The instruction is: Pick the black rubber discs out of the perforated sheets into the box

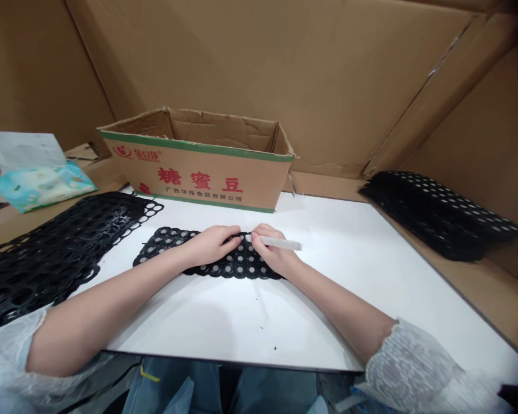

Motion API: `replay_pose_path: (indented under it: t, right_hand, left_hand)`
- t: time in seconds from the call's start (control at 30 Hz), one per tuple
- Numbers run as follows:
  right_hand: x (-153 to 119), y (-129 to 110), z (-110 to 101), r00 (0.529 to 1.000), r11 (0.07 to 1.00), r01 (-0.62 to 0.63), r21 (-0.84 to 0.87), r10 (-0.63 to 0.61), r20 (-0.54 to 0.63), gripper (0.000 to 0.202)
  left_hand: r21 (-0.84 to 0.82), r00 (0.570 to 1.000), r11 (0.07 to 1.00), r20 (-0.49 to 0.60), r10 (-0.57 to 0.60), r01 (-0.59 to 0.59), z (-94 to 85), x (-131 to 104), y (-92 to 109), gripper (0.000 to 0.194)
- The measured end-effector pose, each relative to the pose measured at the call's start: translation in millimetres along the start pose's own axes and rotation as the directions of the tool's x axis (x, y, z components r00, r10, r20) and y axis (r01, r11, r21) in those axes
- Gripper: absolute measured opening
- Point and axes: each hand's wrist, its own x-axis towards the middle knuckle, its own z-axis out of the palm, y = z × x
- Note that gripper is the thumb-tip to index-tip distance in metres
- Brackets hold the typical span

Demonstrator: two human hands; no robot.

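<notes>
A black sheet of joined rings (216, 269), with pale round discs in its rings, lies flat on the white tabletop. My left hand (212, 244) rests on the middle of this sheet, its thumb and forefinger stretched apart towards the right. Close beside it, my right hand (273, 248) is closed around a slim white stick-like tool (281, 243). The tool's rear end sticks out to the right, and its front end is at the fingertips over the sheet's far edge. Exactly what that tip touches is too small to tell.
An open cardboard box (198, 172) stands behind the sheet. Black ring sheets without discs (64, 247) are piled at left, near a tissue pack (45, 184). A stack of disc-filled black sheets (440, 213) lies at right. Cardboard walls (285, 69) enclose the table (224, 328).
</notes>
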Motion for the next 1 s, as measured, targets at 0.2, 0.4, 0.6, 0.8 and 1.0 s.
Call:
replay_pose_path:
  t: [0.2, 0.4, 0.6, 0.8, 1.0]
  right_hand:
    - [2.0, 1.3, 13.4, 0.997, 0.964, 0.063, -0.259, -0.070, -0.016, 0.026]
    - [13.7, 6.3, 16.2, 0.999, 0.943, -0.032, -0.330, 0.026, -0.023, 0.031]
    - [7.0, 9.7, -5.6, 0.996, 1.000, 0.009, -0.002, -0.009, 0.087, 0.035]
    - [-0.6, 5.1, -7.0, 0.991, 0.995, -0.072, 0.071, 0.063, 0.117, 0.037]
    - [0.5, 3.1, -4.2, 0.998, 0.999, -0.013, 0.044, 0.010, 0.066, 0.034]
  left_hand:
    - [-0.040, 0.994, 0.994, -0.049, -0.100, 0.098, 7.4, 0.9, 6.3, 0.021]
    - [0.018, 0.992, 0.997, -0.096, -0.077, 0.080, 8.2, -2.0, 7.8, 0.021]
    - [-0.103, 0.999, 0.994, 0.031, 0.036, -0.033, -2.9, -0.9, -5.4, 0.024]
    - [-0.181, 0.996, 0.983, 0.093, -0.009, 0.026, -5.6, 1.4, -10.7, 0.029]
    - [-0.153, 0.988, 0.985, 0.140, -0.057, 0.079, -6.3, -0.1, -4.4, 0.030]
